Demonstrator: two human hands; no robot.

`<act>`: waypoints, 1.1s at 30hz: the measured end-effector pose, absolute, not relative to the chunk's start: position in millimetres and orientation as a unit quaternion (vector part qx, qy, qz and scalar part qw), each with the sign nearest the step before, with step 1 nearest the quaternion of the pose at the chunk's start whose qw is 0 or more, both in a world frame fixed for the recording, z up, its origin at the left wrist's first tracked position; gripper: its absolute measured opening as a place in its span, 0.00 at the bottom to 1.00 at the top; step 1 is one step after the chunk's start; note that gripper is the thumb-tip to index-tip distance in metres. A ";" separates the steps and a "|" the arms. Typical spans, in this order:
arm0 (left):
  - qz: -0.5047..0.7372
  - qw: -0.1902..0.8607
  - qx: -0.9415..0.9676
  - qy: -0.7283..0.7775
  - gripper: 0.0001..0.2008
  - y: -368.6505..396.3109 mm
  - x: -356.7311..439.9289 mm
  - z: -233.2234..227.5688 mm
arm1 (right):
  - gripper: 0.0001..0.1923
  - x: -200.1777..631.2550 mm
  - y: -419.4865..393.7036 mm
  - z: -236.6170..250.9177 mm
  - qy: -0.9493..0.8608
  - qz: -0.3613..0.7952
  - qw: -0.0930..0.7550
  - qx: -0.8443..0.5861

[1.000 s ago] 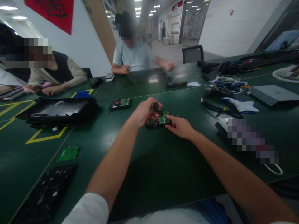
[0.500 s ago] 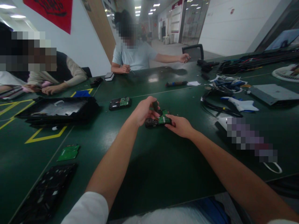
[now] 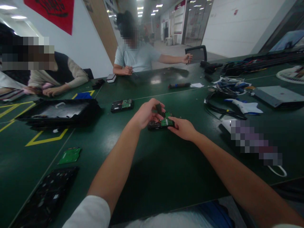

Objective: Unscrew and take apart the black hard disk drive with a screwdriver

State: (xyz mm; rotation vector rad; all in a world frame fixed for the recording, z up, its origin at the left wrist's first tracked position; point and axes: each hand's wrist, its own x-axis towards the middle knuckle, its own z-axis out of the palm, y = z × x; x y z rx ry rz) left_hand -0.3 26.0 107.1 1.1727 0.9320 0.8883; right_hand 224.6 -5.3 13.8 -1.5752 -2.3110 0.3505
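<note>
A hard drive with a green circuit board lies on the dark green table in front of me, board side up. At its right end my right hand grips the edge, thumb on the board and fingers along the side. My left hand is over the drive's left part, fingers bent and closed around a small dark piece that I cannot identify. Those fingers hide part of the board. Farther left rests a second hard drive, its green board also facing up.
A black tray-like casing stands at left, with a loose green circuit board and a black panel nearer me. Cables, a grey metal box and a screwdriver-like tool lie right. Two people sit across the table.
The dark piece in my left fingers has tilted and shifted slightly right. My right hand stays put on the hard drive.
</note>
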 end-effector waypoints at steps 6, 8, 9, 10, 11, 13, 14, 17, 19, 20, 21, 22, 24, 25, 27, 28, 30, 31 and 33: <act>0.409 0.627 0.507 0.427 0.13 27.2 0.7 106.2 | 0.28 225.5 -3.9 12.4 -0.812 0.121 0.155 -0.550; 0.415 0.606 0.521 0.435 0.14 28.1 0.0 106.4 | 0.28 225.7 -3.6 12.2 -0.813 0.121 0.156 -0.548; 0.415 0.602 0.526 0.435 0.14 28.3 -0.4 106.5 | 0.28 225.8 -3.5 12.2 -0.813 0.122 0.156 -0.548; 0.412 0.602 0.528 0.434 0.14 28.4 -0.7 106.6 | 0.28 225.9 -3.5 12.4 -0.813 0.123 0.155 -0.547; 0.408 0.608 0.528 0.431 0.14 28.4 -0.9 106.7 | 0.28 226.0 -3.6 12.7 -0.813 0.123 0.155 -0.547; 0.402 0.626 0.518 0.423 0.14 28.0 -0.8 106.7 | 0.27 226.1 -3.7 13.4 -0.813 0.125 0.155 -0.546; 0.401 0.634 0.510 0.420 0.14 27.9 -0.6 106.6 | 0.27 226.1 -3.8 13.8 -0.814 0.126 0.155 -0.545; 0.407 0.641 0.497 0.420 0.13 28.2 -0.4 106.2 | 0.27 226.1 -3.7 14.3 -0.818 0.126 0.156 -0.540; 0.411 0.627 0.508 0.424 0.14 28.8 -1.0 106.1 | 0.27 226.0 -3.4 13.7 -0.818 0.123 0.157 -0.540; 0.412 0.619 0.517 0.425 0.14 29.0 -1.5 106.0 | 0.27 225.9 -3.3 13.2 -0.817 0.122 0.157 -0.541; 0.412 0.611 0.526 0.424 0.14 29.1 -1.9 106.0 | 0.27 225.9 -3.2 12.6 -0.817 0.121 0.158 -0.542; 0.410 0.606 0.534 0.424 0.14 28.9 -2.2 106.0 | 0.28 225.9 -3.1 11.9 -0.816 0.121 0.160 -0.543; 0.400 0.609 0.541 0.420 0.14 28.2 -2.0 106.0 | 0.28 225.9 -2.9 10.8 -0.814 0.123 0.162 -0.544; 0.395 0.618 0.538 0.416 0.14 27.6 -1.5 105.9 | 0.28 225.9 -2.8 10.4 -0.813 0.123 0.163 -0.545; 0.391 0.640 0.520 0.409 0.14 26.7 0.0 105.6 | 0.27 226.2 -2.6 9.9 -0.813 0.124 0.164 -0.545; 0.393 0.647 0.510 0.409 0.14 26.4 0.8 105.5 | 0.27 226.3 -2.5 9.8 -0.814 0.124 0.164 -0.544; 0.402 0.646 0.498 0.415 0.13 26.5 1.8 105.5 | 0.27 226.7 -2.3 9.8 -0.817 0.123 0.166 -0.539; 0.407 0.638 0.500 0.420 0.13 26.8 1.9 105.6 | 0.27 226.9 -2.2 9.8 -0.818 0.122 0.166 -0.537; 0.415 0.615 0.515 0.429 0.13 27.6 1.2 106.1 | 0.27 227.1 -2.2 9.9 -0.818 0.120 0.165 -0.538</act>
